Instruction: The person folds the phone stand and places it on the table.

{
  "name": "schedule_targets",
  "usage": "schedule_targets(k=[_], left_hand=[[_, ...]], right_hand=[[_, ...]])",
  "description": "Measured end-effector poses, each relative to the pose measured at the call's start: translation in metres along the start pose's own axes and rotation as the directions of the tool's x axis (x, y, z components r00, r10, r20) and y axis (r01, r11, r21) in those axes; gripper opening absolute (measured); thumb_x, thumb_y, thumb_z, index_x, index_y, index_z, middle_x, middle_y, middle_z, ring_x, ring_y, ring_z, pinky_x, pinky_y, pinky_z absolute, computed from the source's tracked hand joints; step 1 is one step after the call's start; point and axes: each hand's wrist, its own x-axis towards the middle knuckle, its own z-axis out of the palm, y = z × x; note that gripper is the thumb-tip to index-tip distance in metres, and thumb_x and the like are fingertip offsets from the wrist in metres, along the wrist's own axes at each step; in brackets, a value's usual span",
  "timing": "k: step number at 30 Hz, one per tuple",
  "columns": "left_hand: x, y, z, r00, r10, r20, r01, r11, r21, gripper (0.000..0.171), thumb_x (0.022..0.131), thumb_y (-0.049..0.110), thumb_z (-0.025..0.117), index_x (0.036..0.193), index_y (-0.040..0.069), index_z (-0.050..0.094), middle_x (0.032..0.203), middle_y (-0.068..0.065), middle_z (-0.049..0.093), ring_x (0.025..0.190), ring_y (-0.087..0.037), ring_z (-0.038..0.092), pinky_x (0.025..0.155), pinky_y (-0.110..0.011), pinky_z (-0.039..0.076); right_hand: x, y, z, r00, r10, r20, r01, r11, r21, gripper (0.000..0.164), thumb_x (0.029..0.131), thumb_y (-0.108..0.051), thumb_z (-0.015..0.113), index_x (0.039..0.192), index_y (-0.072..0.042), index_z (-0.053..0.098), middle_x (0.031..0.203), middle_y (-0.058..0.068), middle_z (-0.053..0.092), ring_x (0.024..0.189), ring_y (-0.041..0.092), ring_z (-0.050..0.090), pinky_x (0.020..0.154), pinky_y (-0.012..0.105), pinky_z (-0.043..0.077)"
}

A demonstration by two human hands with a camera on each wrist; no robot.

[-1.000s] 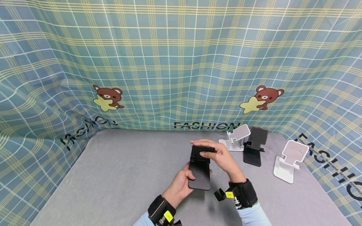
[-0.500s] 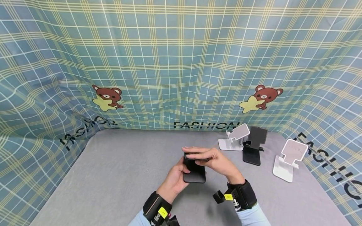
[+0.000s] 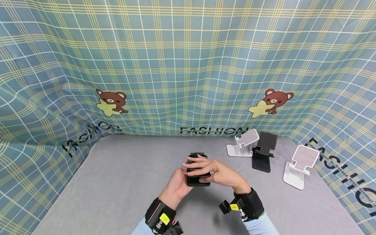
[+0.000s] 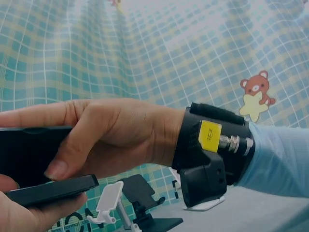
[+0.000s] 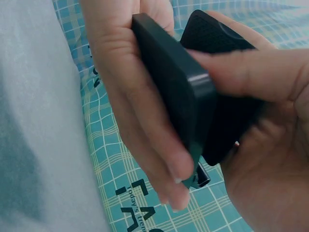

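Both hands are on a black folding phone stand (image 3: 194,181), raised over the grey table. My left hand (image 3: 176,186) grips it from the left and below. My right hand (image 3: 217,173) lays its fingers across the top plate, its thumb at the near edge. In the left wrist view, the right hand (image 4: 104,125) spreads over the upper plate with its thumb (image 4: 59,169) between the two plates. A narrow gap separates the plates in the right wrist view, where fingers partly cover the stand (image 5: 169,77).
To the right on the grey table (image 3: 132,182) stand a white phone stand (image 3: 249,137), a black one (image 3: 267,143) and another white one (image 3: 305,158). A plaid curtain (image 3: 182,81) hangs behind the table.
The stand has come a little left and lower in tilt. Its upper plate has swung down toward the base under the right hand's fingers.
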Motion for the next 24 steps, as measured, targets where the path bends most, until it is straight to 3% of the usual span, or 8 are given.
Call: schedule_targets(k=[6,10,13,15,17,20,22,24], left_hand=[[0.000,0.001,-0.001,1.000,0.012,0.021,-0.014,0.998,0.059,0.050,0.101,0.004,0.019,0.150,0.006,0.010,0.134,-0.007,0.043,0.114,-0.014,0.056,0.094,-0.030,0.050],[-0.001,0.002,-0.001,0.999,0.029,0.013,-0.030,0.996,0.081,0.058,0.093,-0.006,0.022,0.149,0.008,0.013,0.134,-0.007,0.045,0.114,-0.013,0.056,0.092,-0.029,0.051],[0.000,0.004,-0.002,0.998,0.061,0.002,-0.061,0.995,0.077,0.058,0.092,-0.006,0.024,0.148,0.009,0.018,0.132,-0.006,0.049,0.114,-0.013,0.057,0.092,-0.029,0.051],[0.000,0.006,-0.003,0.997,0.083,-0.007,-0.082,0.995,0.065,0.059,0.091,-0.007,0.025,0.147,0.010,0.020,0.132,-0.005,0.051,0.115,-0.014,0.058,0.092,-0.029,0.051],[0.001,0.006,-0.004,0.995,0.095,-0.006,-0.094,0.994,0.056,0.061,0.091,-0.008,0.025,0.149,0.011,0.019,0.134,-0.006,0.050,0.116,-0.014,0.057,0.092,-0.030,0.051],[0.003,0.006,-0.006,0.995,0.095,-0.013,-0.094,0.994,0.054,0.063,0.089,-0.010,0.024,0.148,0.011,0.019,0.134,-0.006,0.049,0.115,-0.014,0.057,0.091,-0.030,0.052],[0.003,0.005,-0.007,0.996,0.091,-0.017,-0.089,0.993,0.071,0.061,0.089,-0.010,0.023,0.147,0.010,0.020,0.133,-0.006,0.049,0.114,-0.013,0.058,0.090,-0.030,0.052],[0.005,0.004,-0.007,0.996,0.088,-0.021,-0.086,0.993,0.081,0.060,0.089,-0.010,0.023,0.146,0.010,0.021,0.133,-0.006,0.048,0.113,-0.013,0.057,0.089,-0.029,0.052]], right_hand=[[-0.003,-0.003,-0.005,0.997,-0.075,0.002,0.075,0.997,0.032,0.038,0.084,-0.009,0.068,0.122,-0.010,0.065,0.139,0.006,0.053,0.142,0.024,0.029,0.120,0.032,0.008],[-0.006,-0.010,-0.010,0.992,-0.087,-0.096,0.097,0.989,0.108,0.035,0.088,-0.003,0.062,0.122,-0.004,0.064,0.142,0.010,0.049,0.140,0.027,0.033,0.120,0.043,0.011],[-0.008,-0.014,-0.013,0.968,0.014,-0.252,0.029,0.986,0.167,0.044,0.089,-0.005,0.061,0.132,-0.004,0.054,0.151,0.008,0.038,0.142,0.028,0.027,0.116,0.055,0.013],[-0.009,-0.015,-0.013,0.928,0.156,-0.339,-0.071,0.966,0.250,0.058,0.090,-0.011,0.060,0.144,-0.008,0.039,0.157,0.008,0.025,0.144,0.032,0.020,0.113,0.061,0.016],[-0.008,-0.012,-0.013,0.879,0.313,-0.360,-0.173,0.913,0.370,0.074,0.091,-0.020,0.060,0.152,-0.014,0.018,0.160,0.010,0.007,0.144,0.038,0.014,0.108,0.063,0.026],[-0.007,-0.004,-0.011,0.843,0.478,-0.246,-0.278,0.779,0.563,0.089,0.093,-0.029,0.057,0.153,-0.022,-0.009,0.159,0.016,-0.010,0.142,0.047,0.008,0.097,0.062,0.042],[-0.007,0.004,-0.009,0.854,0.501,-0.140,-0.304,0.699,0.648,0.090,0.096,-0.031,0.052,0.150,-0.022,-0.019,0.157,0.022,-0.011,0.139,0.050,0.015,0.089,0.056,0.050],[-0.005,0.009,-0.007,0.873,0.484,-0.058,-0.305,0.633,0.711,0.085,0.099,-0.029,0.047,0.150,-0.022,-0.020,0.155,0.028,-0.001,0.135,0.048,0.030,0.085,0.053,0.053]])
